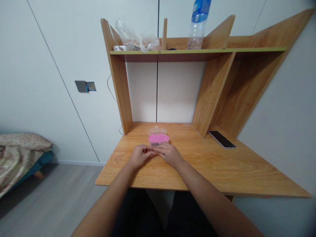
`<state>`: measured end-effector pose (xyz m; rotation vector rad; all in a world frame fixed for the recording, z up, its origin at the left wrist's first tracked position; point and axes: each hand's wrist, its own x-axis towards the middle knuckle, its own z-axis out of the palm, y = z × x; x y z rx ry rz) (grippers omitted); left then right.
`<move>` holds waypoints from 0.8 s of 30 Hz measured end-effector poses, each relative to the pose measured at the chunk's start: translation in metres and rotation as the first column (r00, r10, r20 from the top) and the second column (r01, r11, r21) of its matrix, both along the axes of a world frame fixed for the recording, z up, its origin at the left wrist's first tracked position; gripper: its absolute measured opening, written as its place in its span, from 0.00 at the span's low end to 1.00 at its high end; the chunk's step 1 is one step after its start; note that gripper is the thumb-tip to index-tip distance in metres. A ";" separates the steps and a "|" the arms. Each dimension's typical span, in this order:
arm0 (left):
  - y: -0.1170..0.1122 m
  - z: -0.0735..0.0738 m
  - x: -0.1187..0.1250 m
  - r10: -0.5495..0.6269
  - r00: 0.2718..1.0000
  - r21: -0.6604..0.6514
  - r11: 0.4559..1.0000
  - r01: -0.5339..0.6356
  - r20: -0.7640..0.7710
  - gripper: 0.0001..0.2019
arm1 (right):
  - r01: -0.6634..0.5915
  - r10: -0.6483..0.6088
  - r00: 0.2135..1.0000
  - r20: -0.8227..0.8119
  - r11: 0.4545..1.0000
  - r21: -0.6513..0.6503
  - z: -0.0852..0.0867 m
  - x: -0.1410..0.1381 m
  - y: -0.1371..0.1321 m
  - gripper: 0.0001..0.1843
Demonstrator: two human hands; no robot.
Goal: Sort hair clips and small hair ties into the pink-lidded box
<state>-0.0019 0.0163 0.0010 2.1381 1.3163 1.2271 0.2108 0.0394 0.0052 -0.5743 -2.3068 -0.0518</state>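
Pink-lidded box [158, 139] just beyond hands [139, 156] [170, 155] (touching, angled inward)

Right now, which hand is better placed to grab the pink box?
Probably the right hand: it lies almost straight below the pink oval plastic box, while the left hand sits further aside. Both hands meet around a thin dark strip.
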 end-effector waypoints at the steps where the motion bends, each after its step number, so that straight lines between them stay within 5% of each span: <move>1: 0.000 0.000 0.000 -0.002 1.000 -0.012 1.000 0.002 0.010 0.07 | -0.002 0.002 1.000 0.002 1.000 0.004 0.000 0.000 0.000 0.17; 24: 0.001 0.001 -0.002 -0.030 0.997 -0.134 0.990 0.040 0.076 0.11 | 0.011 -0.012 0.998 -0.054 1.000 -0.005 0.001 -0.005 -0.009 0.13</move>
